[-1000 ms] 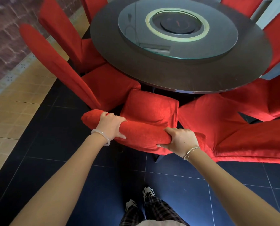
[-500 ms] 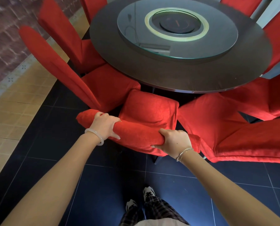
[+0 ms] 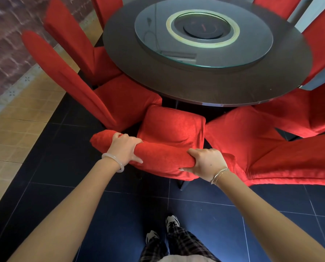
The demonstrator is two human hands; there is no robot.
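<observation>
**Head view: chair [image 3: 173,127] gripped by its back**

Dark floor tiles [image 3: 63,167] spread beneath the fingers. Beyond the fingertips stands the round table [image 3: 195,87], with a glass disc [image 3: 256,53] on its top. Red chairs ring it: the left neighbour [image 3: 123,103] sits just past the left fingers, and the right neighbour [image 3: 252,144] is just beside the right knuckles. Between them is the chair, its seat ahead of the fingers toward the table and its padded back rail lying across under both palms. The left hand [image 3: 123,148] wraps the rail near its left end, with fingers curled over the far side and thumb along the near side. The right hand [image 3: 207,163] holds the rail near its right end, fingers and thumb closed round it. Two shoes [image 3: 172,221] stand well behind the hands. A pale bangle [image 3: 114,161] circles the left wrist and thin chains [image 3: 219,174] circle the right.
</observation>
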